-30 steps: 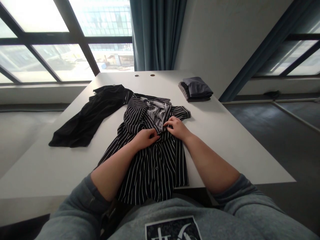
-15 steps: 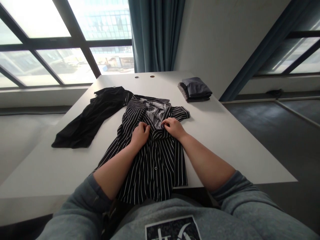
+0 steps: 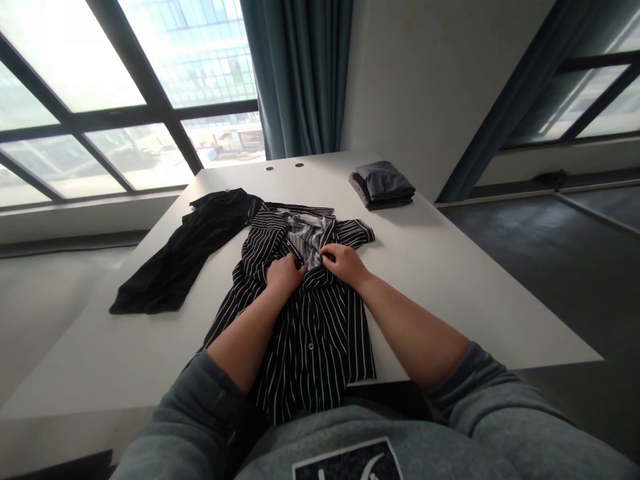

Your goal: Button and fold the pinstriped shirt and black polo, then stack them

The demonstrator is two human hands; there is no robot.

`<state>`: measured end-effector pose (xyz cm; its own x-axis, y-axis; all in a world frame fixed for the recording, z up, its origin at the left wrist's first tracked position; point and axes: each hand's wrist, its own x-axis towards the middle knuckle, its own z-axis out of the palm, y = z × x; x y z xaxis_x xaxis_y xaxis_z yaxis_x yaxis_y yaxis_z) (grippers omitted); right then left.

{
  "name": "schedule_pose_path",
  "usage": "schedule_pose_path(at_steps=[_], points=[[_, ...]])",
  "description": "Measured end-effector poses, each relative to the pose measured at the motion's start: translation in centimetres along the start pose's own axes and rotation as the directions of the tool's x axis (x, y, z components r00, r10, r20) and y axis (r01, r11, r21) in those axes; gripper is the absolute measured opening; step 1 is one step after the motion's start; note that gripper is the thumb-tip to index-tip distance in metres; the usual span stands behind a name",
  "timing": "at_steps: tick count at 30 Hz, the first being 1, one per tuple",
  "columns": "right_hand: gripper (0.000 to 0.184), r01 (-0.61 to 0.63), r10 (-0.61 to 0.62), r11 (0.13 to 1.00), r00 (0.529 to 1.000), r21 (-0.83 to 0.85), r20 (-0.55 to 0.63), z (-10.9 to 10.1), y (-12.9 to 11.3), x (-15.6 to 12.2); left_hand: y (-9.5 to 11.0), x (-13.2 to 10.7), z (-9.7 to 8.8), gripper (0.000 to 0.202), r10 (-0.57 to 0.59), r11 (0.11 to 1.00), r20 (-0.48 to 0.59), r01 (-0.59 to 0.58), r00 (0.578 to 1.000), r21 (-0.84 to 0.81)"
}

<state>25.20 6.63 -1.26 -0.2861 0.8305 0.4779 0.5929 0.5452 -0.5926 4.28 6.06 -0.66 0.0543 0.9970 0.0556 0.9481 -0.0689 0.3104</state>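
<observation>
Pinching the front edge of a black-and-white pinstriped short-sleeved shirt [image 3: 320, 347] in my right grip [image 3: 345, 263], my left grip [image 3: 285, 276] curled shut on the cloth, mid-frame on the white tabletop [image 3: 450, 300]; uneven pulling could skew or crease it.

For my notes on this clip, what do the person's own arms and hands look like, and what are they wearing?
The left hand and right hand are bare, with no gloves. The forearms are bare too. The left sleeve and right sleeve are loose grey sweatshirt cloth, ending near the elbows.
</observation>
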Motion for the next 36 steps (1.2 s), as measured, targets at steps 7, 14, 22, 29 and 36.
schedule_pose_path(at_steps=[7, 14, 22, 29, 36], points=[[0.014, 0.016, -0.017, 0.998, 1.000, 0.061, 0.025, 0.3, -0.1, 0.1, -0.7, 0.5, 1.1, 0.018, 0.073, 0.989, -0.104, -0.086, 0.992, -0.121], [0.012, -0.010, 0.007, 0.996, 0.999, 0.086, 0.043, 0.5, 0.0, 0.2, -0.6, 1.2, 1.0, 0.014, 0.091, 0.985, -0.091, -0.103, 0.992, -0.136], [0.013, -0.067, 0.061, 0.982, 0.997, 0.174, 0.038, 0.5, -0.2, 0.1, -0.5, 1.4, 1.2, 0.012, 0.147, 0.975, -0.084, -0.159, 0.985, -0.156], [0.020, -0.210, 0.219, 0.918, 0.976, 0.336, 0.010, 0.0, 0.0, -0.2, -0.5, 0.7, 0.4, 0.004, 0.199, 0.899, -0.194, -0.257, 0.961, -0.354], [0.024, -0.238, 0.255, 0.834, 0.966, 0.499, 0.034, 0.1, -0.7, -0.4, 0.8, -1.0, -0.6, 0.004, 0.305, 0.769, -0.213, -0.372, 0.928, -0.521]])
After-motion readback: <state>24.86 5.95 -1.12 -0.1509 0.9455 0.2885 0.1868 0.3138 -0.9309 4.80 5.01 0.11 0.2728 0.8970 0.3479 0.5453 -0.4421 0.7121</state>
